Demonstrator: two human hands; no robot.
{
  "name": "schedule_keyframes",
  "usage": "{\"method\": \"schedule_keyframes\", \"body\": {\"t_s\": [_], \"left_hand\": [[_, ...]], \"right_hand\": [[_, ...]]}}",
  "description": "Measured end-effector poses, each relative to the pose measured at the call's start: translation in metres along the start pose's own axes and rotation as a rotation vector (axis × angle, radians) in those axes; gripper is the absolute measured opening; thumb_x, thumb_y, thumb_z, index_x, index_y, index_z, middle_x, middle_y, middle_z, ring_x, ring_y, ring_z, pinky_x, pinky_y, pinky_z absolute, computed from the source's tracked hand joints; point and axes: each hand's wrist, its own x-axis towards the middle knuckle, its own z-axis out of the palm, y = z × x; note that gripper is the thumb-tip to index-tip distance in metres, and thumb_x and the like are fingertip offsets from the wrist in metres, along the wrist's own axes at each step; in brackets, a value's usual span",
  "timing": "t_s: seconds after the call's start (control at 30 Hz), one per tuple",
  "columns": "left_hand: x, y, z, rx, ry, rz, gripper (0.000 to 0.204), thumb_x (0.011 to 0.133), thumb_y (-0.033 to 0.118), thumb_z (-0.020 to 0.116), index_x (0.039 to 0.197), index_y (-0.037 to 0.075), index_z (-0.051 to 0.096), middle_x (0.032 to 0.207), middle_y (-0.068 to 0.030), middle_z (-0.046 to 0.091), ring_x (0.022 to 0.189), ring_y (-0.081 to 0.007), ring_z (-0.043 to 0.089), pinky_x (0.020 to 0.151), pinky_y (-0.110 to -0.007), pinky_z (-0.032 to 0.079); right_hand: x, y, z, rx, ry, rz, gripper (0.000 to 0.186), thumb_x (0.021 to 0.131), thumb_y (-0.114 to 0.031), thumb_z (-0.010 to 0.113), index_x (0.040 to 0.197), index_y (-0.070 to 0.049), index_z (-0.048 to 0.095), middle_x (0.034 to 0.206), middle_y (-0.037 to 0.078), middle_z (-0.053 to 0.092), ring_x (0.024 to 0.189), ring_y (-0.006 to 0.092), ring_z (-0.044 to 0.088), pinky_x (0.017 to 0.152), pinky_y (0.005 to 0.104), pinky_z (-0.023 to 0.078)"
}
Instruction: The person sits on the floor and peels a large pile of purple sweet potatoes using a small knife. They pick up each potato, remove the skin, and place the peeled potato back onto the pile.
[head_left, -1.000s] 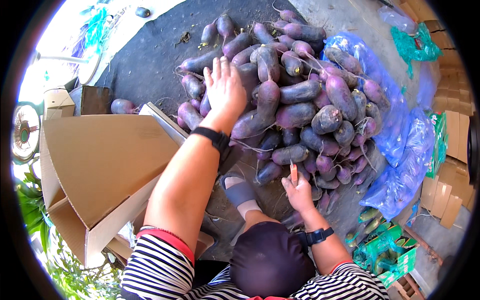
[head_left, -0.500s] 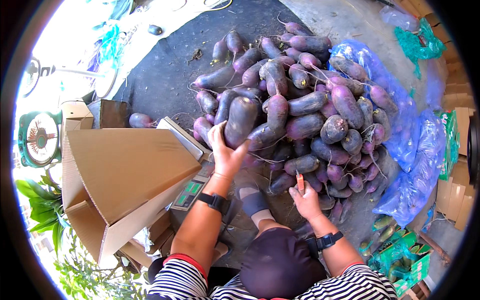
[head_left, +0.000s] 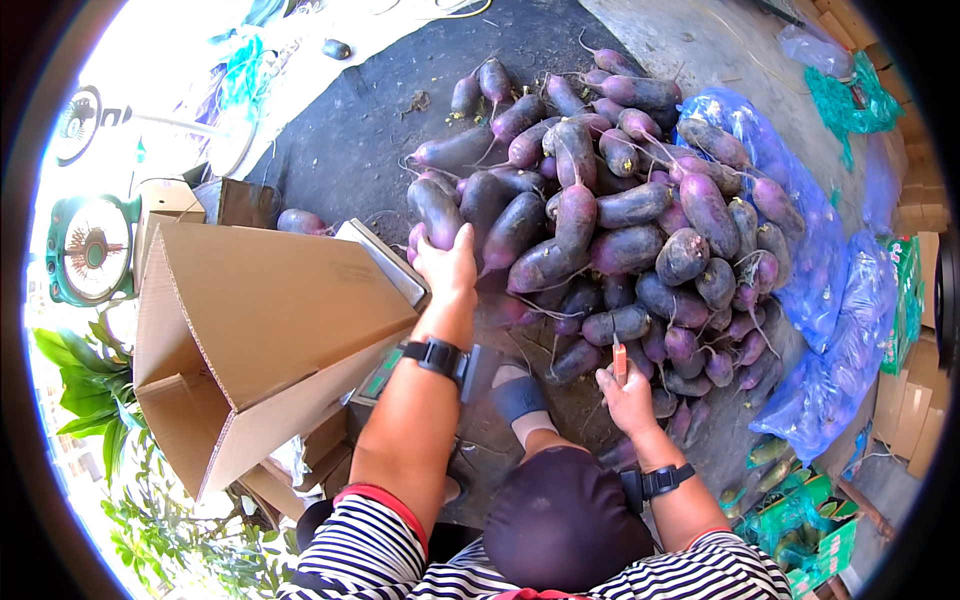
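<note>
At your far left a green dial scale [head_left: 88, 250] stands beside an open cardboard box [head_left: 250, 330], its mouth tipped away so you cannot tell what it holds; judged from that, packing looks barely begun. Your left hand [head_left: 448, 268] reaches forward past the box's upper edge, fingers closed around a dark purple radish [head_left: 436, 212] at the near left edge of the heap. Just right of those fingers the pile of purple radishes [head_left: 640, 215] lies on the dark ground, nearly all of it untouched, so most of the sorting appears left to do. Your right hand [head_left: 628, 398] sits low at the pile's near edge, fingers wrapped on a small orange-handled tool [head_left: 620, 360], blade hidden. Beyond that hand, blue plastic sheeting [head_left: 835, 300] runs under the heap's right side, with green crates [head_left: 815, 525] at the lower right. The box flap and a grey tray-like edge [head_left: 385, 262] crowd the left wrist's path back.
</note>
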Motion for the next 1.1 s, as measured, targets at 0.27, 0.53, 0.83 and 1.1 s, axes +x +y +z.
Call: {"method": "schedule_keyframes", "body": {"t_s": [0.27, 0.53, 0.83, 1.1], "left_hand": [[0.01, 0.005, -0.032, 0.284, -0.39, 0.109, 0.064, 0.082, 0.02, 0.071, 0.138, -0.003, 0.054, 0.119, -0.0299, 0.067, 0.113, -0.0388, 0.066, 0.099, -0.042, 0.051], [-0.073, -0.015, -0.087, 0.27, -0.601, 0.268, 0.056, 0.091, 0.02, 0.069, 0.138, -0.007, 0.054, 0.127, -0.0235, 0.066, 0.116, -0.0278, 0.065, 0.097, -0.037, 0.051], [-0.129, -0.036, -0.159, 0.264, -0.573, 0.282, 0.045, 0.089, 0.017, 0.068, 0.128, -0.005, 0.063, 0.122, -0.0174, 0.07, 0.111, -0.0245, 0.067, 0.094, -0.035, 0.053], [-0.141, -0.007, -0.16, 0.213, -0.662, 0.32, 0.045, 0.093, 0.018, 0.068, 0.131, -0.005, 0.061, 0.122, -0.0157, 0.069, 0.11, -0.0214, 0.065, 0.095, -0.033, 0.051]], "right_hand": [[-0.008, -0.002, 0.004, 0.043, -0.046, -0.022, 0.025, 0.092, -0.024, 0.072, 0.089, -0.005, 0.056, 0.069, 0.001, 0.058, 0.057, 0.0092, 0.055, 0.055, 0.0294, 0.048], [-0.041, -0.002, -0.017, 0.01, 0.022, -0.085, 0.025, 0.092, -0.025, 0.072, 0.092, -0.004, 0.058, 0.07, 0.002, 0.059, 0.057, 0.0098, 0.056, 0.054, 0.0299, 0.049], [-0.089, 0.054, -0.073, 0.02, 0.186, -0.07, 0.026, 0.093, -0.026, 0.07, 0.099, -0.004, 0.058, 0.074, 0.002, 0.06, 0.055, 0.0111, 0.055, 0.05, 0.0282, 0.046], [-0.101, 0.038, -0.083, 0.257, 0.232, 0.045, 0.03, 0.094, -0.034, 0.07, 0.102, -0.007, 0.059, 0.075, 0.001, 0.061, 0.054, 0.0097, 0.056, 0.045, 0.0279, 0.042]]}}
